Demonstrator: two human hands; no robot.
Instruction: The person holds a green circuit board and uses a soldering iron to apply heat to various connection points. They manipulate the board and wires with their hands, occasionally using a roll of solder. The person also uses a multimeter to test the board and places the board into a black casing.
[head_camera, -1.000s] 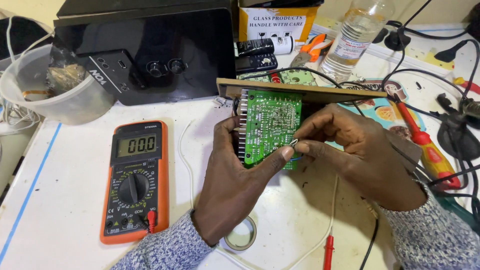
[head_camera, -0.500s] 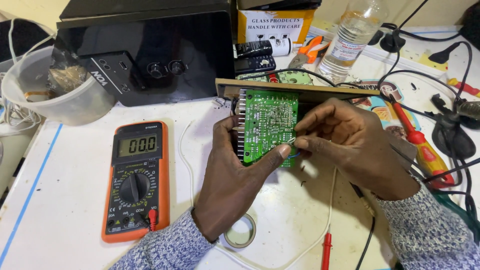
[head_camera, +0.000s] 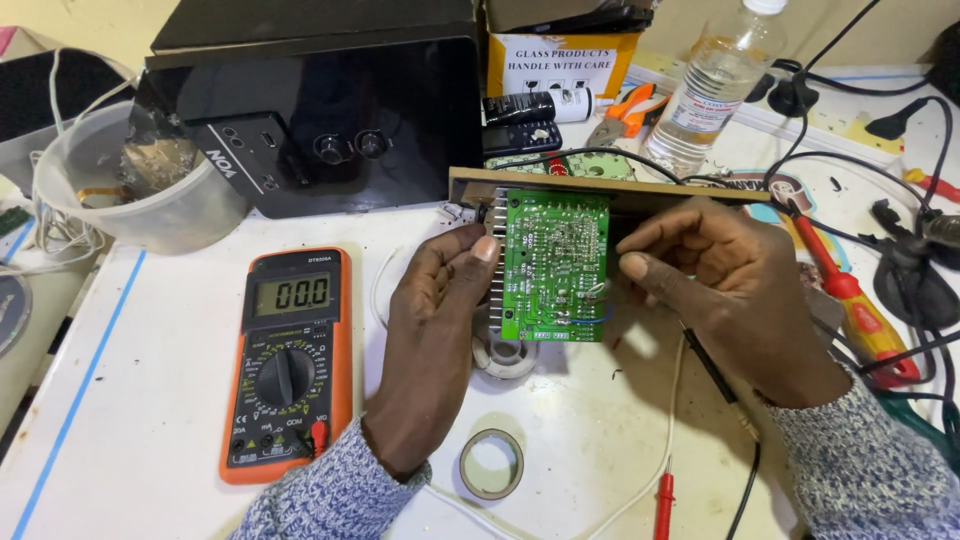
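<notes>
A green circuit board (head_camera: 550, 255) with its solder side up is held above the white table, in front of a thin wooden panel (head_camera: 690, 190). My left hand (head_camera: 435, 330) grips the board's left edge, thumb on top near the metal fins. The right edge is pinched by my right hand (head_camera: 735, 290), its thumb lying beside thin blue and white wires on the board. A black probe (head_camera: 712, 372) lies on the table just below my right hand.
An orange multimeter (head_camera: 290, 365) lies to the left, a tape ring (head_camera: 492, 463) near the front, a red probe tip (head_camera: 663, 503) beside it. Behind stand a black audio unit (head_camera: 320, 110), a plastic bowl (head_camera: 140, 200), a water bottle (head_camera: 710, 90), a cardboard box (head_camera: 560, 60). A red screwdriver (head_camera: 850, 300) and cables lie to the right.
My left thumb has drawn back from the board's lower right corner to its left edge, uncovering more of the board. My right hand has shifted to the right edge.
</notes>
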